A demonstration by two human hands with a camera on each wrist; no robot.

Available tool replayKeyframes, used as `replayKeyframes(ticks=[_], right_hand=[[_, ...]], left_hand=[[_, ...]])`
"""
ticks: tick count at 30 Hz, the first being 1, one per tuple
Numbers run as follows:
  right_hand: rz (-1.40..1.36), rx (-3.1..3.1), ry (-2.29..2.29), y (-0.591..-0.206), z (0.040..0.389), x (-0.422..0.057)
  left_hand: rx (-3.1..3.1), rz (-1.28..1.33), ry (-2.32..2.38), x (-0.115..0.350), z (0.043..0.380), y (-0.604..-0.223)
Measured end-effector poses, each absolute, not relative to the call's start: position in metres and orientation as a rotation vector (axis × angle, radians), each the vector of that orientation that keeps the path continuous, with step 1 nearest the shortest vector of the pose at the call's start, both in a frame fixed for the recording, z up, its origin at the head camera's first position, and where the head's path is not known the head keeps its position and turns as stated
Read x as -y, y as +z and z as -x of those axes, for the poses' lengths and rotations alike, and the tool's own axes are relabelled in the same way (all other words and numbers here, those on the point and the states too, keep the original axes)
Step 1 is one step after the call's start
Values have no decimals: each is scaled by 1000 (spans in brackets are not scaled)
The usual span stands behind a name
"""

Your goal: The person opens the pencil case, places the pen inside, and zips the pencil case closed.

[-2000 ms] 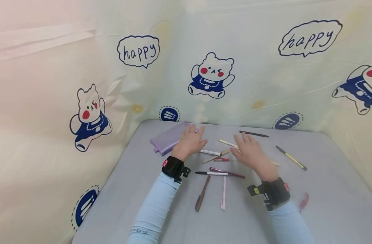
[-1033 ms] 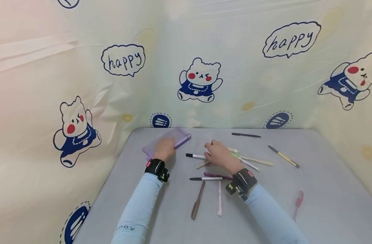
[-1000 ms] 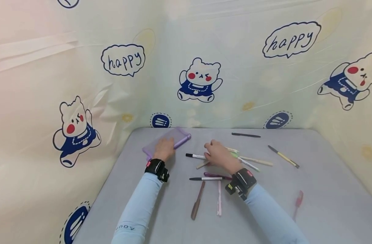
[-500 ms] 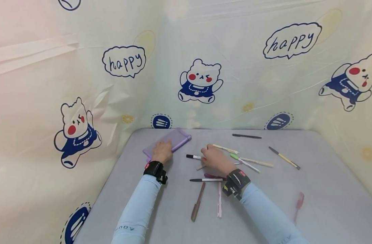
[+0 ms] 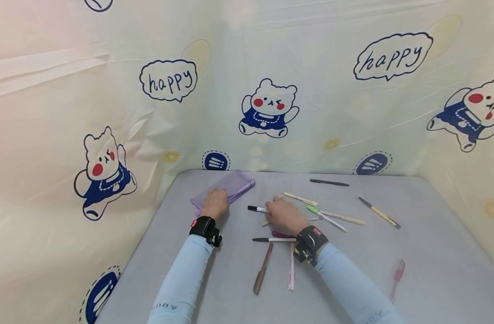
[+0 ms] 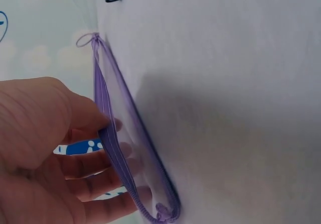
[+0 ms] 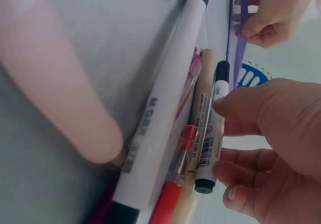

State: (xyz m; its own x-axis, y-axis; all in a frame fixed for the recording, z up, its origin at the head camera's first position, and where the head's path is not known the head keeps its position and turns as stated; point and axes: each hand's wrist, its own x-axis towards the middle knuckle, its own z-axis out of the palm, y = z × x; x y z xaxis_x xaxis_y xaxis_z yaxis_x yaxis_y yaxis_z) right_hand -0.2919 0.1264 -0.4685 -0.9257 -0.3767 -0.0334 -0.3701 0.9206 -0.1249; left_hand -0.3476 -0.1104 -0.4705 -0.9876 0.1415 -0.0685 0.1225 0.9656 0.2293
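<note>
My left hand (image 5: 215, 203) pinches the near, zipped edge of a purple mesh pencil pouch (image 5: 235, 182) at the back left. In the left wrist view the pouch's mouth (image 6: 108, 128) gapes, thumb on the near side and fingers showing through the mesh. Right of the pouch, my right hand (image 5: 286, 215) pinches a white marker with black ends (image 7: 208, 148), its cap protruding leftward from the fingers in the head view. Close beside that marker lie a beige pen (image 7: 200, 108) and a red pen (image 7: 170, 189), mostly hidden by the hand in the head view.
Nearer lie a white marker (image 5: 277, 240), a brown pen (image 5: 263, 270) and a pale pink pen (image 5: 291, 267). A green-tipped pen (image 5: 328, 219) crosses a beige one (image 5: 348, 218). Farther right are black (image 5: 329, 182), yellow-grey (image 5: 379, 213) and pink (image 5: 398, 272) pens. A printed curtain stands behind.
From spread over the table, both hands have come down: the left took hold of the pouch's edge, and the right moved left onto the white marker. The pouch's edge is now slightly parted.
</note>
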Motion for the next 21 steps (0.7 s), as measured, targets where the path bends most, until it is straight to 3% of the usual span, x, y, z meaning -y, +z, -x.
replayKeyframes(ticks=[21], right_hand=[[660,-3042,-35,-471,299,-118]], left_hand=[[-2987,-147,445,103,334,-458]])
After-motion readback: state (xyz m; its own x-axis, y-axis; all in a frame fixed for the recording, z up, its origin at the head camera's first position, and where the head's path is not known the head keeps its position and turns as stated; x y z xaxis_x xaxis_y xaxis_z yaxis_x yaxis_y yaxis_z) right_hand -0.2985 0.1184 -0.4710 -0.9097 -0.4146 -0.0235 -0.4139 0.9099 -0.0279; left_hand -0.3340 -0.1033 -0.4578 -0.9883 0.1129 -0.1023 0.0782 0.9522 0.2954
